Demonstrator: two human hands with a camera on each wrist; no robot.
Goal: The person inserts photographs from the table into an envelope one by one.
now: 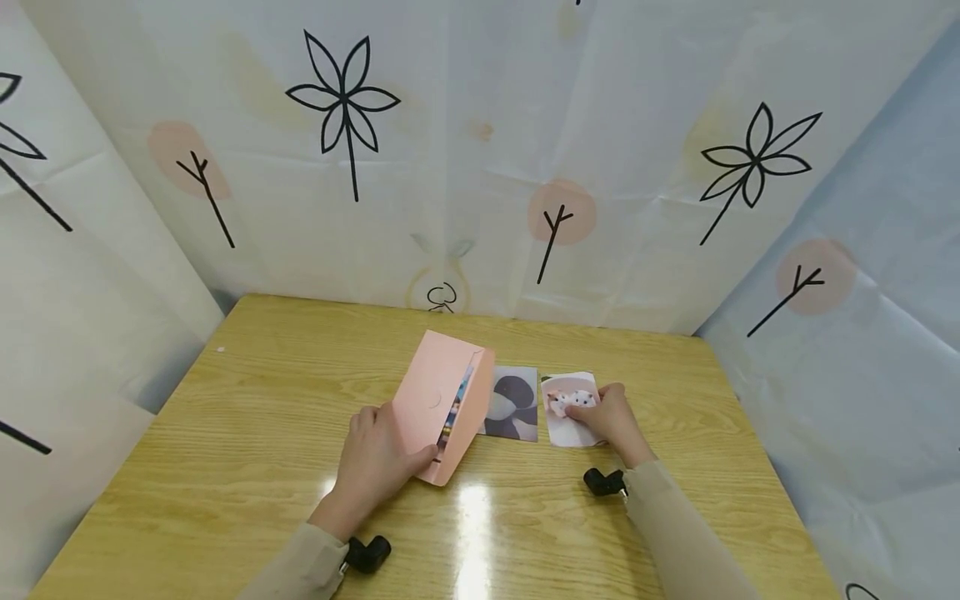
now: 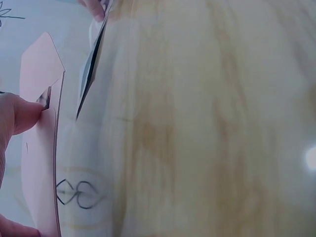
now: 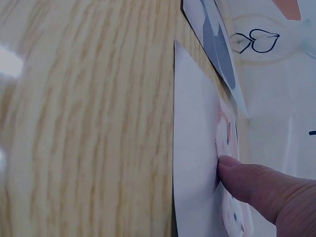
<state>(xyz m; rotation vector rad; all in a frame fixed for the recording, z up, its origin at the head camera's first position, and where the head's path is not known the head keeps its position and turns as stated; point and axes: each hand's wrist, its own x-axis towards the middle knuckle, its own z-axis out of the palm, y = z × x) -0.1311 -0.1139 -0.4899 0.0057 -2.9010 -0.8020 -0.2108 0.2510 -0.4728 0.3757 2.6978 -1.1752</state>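
A pink envelope (image 1: pixel 431 392) is held tilted above the table by my left hand (image 1: pixel 377 458), thumb across its front near the opening. Its flap (image 1: pixel 474 417) stands partly open, and a colourful printed card (image 1: pixel 453 410) shows inside. On the right, my right hand (image 1: pixel 617 421) pinches the side of a white card (image 1: pixel 572 433) with small spotted animals on it; the thumb lies on the picture, as the right wrist view shows, and the other fingers are mostly hidden. Between them a grey card (image 1: pixel 517 408) with dark rounded shapes lies on the table, partly behind the envelope.
The wooden table (image 1: pixel 300 358) has a white patterned curtain (image 1: pixel 465 167) along its back and sides. A small white speck (image 1: pixel 221 349) lies near the back left corner. Black wrist cameras (image 1: pixel 367 554) sit on both forearms.
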